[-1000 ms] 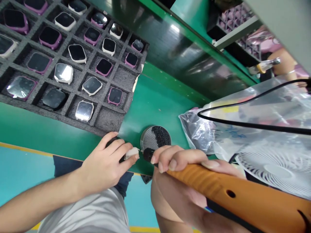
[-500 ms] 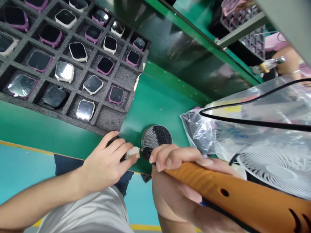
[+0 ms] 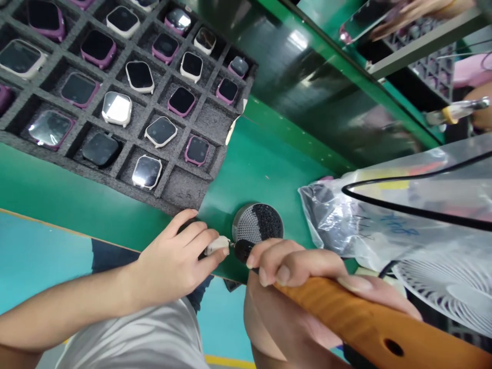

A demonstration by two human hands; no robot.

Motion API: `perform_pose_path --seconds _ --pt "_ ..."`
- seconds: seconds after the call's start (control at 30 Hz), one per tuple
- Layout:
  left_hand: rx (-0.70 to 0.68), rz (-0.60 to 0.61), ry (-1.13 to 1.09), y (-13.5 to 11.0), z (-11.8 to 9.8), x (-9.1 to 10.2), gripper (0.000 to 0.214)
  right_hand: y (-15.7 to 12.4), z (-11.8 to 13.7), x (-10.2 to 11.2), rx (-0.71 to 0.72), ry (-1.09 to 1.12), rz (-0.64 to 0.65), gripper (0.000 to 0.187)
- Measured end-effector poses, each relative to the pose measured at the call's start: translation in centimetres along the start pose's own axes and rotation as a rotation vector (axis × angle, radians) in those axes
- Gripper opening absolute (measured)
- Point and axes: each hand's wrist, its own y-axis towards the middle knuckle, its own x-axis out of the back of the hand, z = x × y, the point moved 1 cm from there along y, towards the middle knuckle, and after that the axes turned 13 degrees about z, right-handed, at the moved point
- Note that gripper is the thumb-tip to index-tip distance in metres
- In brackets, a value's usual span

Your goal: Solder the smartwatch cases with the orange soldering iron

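My left hand [image 3: 172, 261] pinches a small watch with a white case [image 3: 217, 246] between thumb and fingers, and most of the watch is hidden by the fingers. My right hand [image 3: 295, 266] is wrapped around an orange-handled electric screwdriver [image 3: 365, 318]. Its black nose [image 3: 244, 251] reaches the white case, with a thin bit at the contact point. A grey foam tray [image 3: 184, 187] lies just beyond my left fingertips, holding several smartwatches with white or pink cases in square pockets.
A round metal tin with a black pad [image 3: 257, 223] stands on the green bench mat [image 3: 265, 159] just beyond my hands. To the right are a clear plastic bag [image 3: 338, 220], a black cable [image 3: 423, 202] and a white fan [image 3: 449, 302]. A co-worker's hand [image 3: 478, 110] holds a screwdriver [image 3: 449, 115] at upper right.
The whole scene has shifted slightly right and the view has tilted. Both hands keep the same hold, with the screwdriver nose still at the white case.
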Motion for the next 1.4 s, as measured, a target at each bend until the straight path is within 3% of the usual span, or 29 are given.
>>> perform_pose_path --seconds 0.17,0.3,0.53,0.6,0.8,0.93,1.17,1.4 --pt "-0.001 0.007 -0.007 0.0 0.1 -0.1 0.021 0.3 0.1 0.0 0.009 0.004 0.06 0.029" --pt "0.002 0.014 -0.005 -0.1 0.1 -0.1 0.021 0.8 0.4 -0.3 0.004 0.022 0.1 0.028" --pt "-0.001 0.013 -0.011 -0.2 0.1 0.0 0.019 -0.2 -0.1 -0.4 0.0 0.068 0.03 0.051" --pt "-0.011 0.016 -0.003 -0.3 0.1 -0.1 0.02 -0.4 -0.5 -0.1 -0.037 0.099 0.046 0.055" --pt "-0.039 0.031 0.025 -0.5 0.4 -0.4 0.028 0.5 -2.1 0.4 0.069 0.149 0.146 0.058" --pt "-0.043 0.049 0.045 -0.5 0.5 -0.3 0.034 1.4 -2.0 0.4 0.092 0.193 0.096 0.052" --pt "-0.044 0.06 0.061 -0.5 0.4 -0.2 0.036 2.2 0.7 1.6 0.089 0.122 -0.079 0.041" --pt "-0.094 0.006 -0.012 -0.7 0.7 0.3 0.047 2.4 -0.6 2.5 0.125 0.086 -0.141 0.034"
